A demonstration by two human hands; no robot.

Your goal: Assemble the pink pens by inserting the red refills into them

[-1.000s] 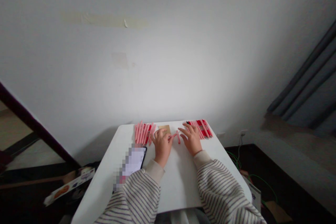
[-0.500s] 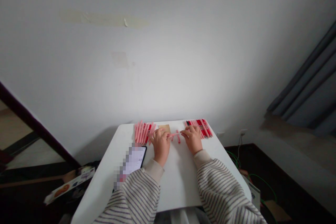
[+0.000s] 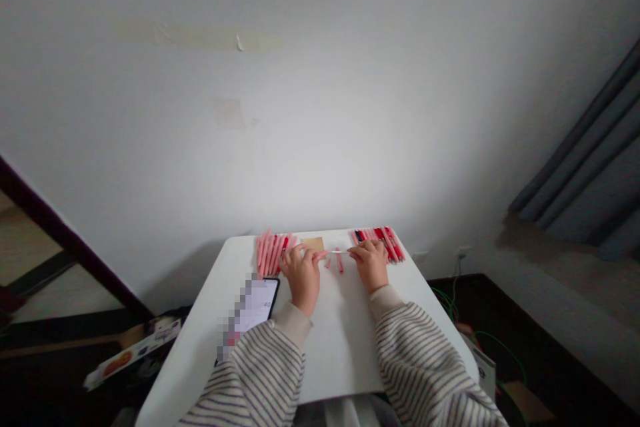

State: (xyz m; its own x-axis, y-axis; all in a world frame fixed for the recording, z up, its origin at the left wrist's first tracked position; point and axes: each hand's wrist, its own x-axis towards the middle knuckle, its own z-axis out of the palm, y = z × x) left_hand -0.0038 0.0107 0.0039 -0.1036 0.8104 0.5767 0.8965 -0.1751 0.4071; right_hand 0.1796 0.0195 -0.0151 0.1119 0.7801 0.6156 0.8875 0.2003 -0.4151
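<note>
Pink-and-red pens (image 3: 270, 253) in two tight side-by-side bunches, one thin white shaft (image 3: 340, 252) held level crosswise.

A smartphone (image 3: 255, 307) crowds the left hand (image 3: 301, 278); the right hand (image 3: 370, 267) has room.

Both hands reach forward side by side, palms down and low over the surface. The left hand (image 3: 301, 278) angles up and to the right, its fingertips (image 3: 317, 255) curled inward toward the other hand. The right hand (image 3: 370, 265) mirrors it, its fingers (image 3: 356, 252) pointing left, so the two sets of fingertips face each other with a narrow gap between them. Both wrists are straight, and the left forearm (image 3: 255, 373) and right forearm (image 3: 425, 367), in baggy striped sleeves, converge from the bottom corners of the view.
</note>
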